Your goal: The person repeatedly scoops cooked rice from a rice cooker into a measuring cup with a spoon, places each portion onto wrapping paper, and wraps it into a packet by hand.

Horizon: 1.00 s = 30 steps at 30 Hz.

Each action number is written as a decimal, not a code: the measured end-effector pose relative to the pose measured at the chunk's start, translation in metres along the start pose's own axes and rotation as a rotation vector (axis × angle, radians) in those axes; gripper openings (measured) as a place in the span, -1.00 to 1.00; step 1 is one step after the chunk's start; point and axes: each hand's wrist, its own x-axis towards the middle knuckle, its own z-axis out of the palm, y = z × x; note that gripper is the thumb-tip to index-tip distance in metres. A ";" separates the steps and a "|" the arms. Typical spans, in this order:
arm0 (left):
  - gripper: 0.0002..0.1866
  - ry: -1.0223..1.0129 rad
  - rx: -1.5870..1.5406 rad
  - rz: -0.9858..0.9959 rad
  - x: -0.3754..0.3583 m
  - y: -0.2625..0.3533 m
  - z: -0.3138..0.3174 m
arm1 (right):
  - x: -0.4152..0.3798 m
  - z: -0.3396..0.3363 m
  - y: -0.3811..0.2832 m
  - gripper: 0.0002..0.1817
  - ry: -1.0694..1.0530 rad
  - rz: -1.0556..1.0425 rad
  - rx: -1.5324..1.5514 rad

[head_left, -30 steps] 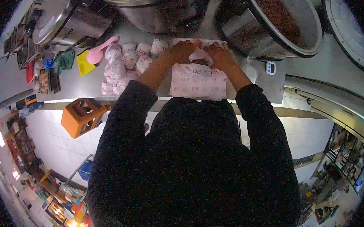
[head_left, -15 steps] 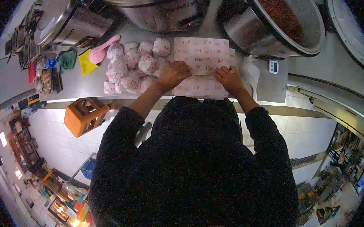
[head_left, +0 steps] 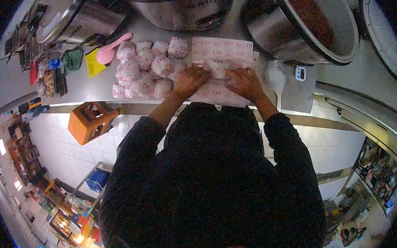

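White wrapping paper printed in red lies on the counter in front of me. Between my hands its middle is bunched into a raised roll; whatever is inside is covered. My left hand grips the roll's left end with curled fingers. At the other end, my right hand has its fingers bent over the paper, pinching it. Close by my left hand sit several round bundles wrapped in the same paper, piled together.
Large metal cookers line the back, and an open pot at right holds reddish-brown food. A pink scoop and yellow cloth lie left of the bundles. A white timer is at right; an orange stool stands below.
The paper between my hands is now gathered into a raised roll where it lay flatter before. My right hand has moved left, closer to my left hand, its fingers curling in.
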 end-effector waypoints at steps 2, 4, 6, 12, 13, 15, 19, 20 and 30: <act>-0.62 -0.059 -0.005 0.019 -0.005 -0.013 0.015 | -0.008 0.015 0.015 -0.54 0.016 -0.036 -0.030; -0.61 -0.079 0.021 0.008 -0.003 -0.016 0.020 | -0.013 0.029 0.030 -0.58 0.042 -0.109 -0.121; -0.62 -0.109 0.005 -0.051 0.003 -0.018 0.019 | -0.007 0.029 0.031 -0.61 -0.068 0.050 0.019; -0.76 -0.230 -0.213 -0.406 0.074 0.003 -0.039 | 0.037 0.000 0.024 -0.69 -0.008 0.305 0.100; -0.78 -0.098 -0.085 -0.303 0.074 -0.004 -0.026 | 0.041 -0.003 0.023 -0.70 0.051 0.284 0.051; -0.80 -0.052 0.005 -0.220 0.075 -0.017 -0.003 | 0.050 -0.006 0.022 -0.71 0.129 0.279 -0.041; -0.78 -0.143 -0.143 -0.235 0.051 -0.024 0.012 | 0.052 0.013 0.038 -0.70 -0.178 0.278 0.058; -0.76 -0.094 -0.176 -0.220 0.043 -0.021 0.010 | 0.045 0.018 0.038 -0.69 -0.119 0.211 0.003; -0.21 0.126 -0.364 -0.528 0.020 0.061 0.032 | 0.024 0.009 -0.035 -0.57 0.115 0.271 0.067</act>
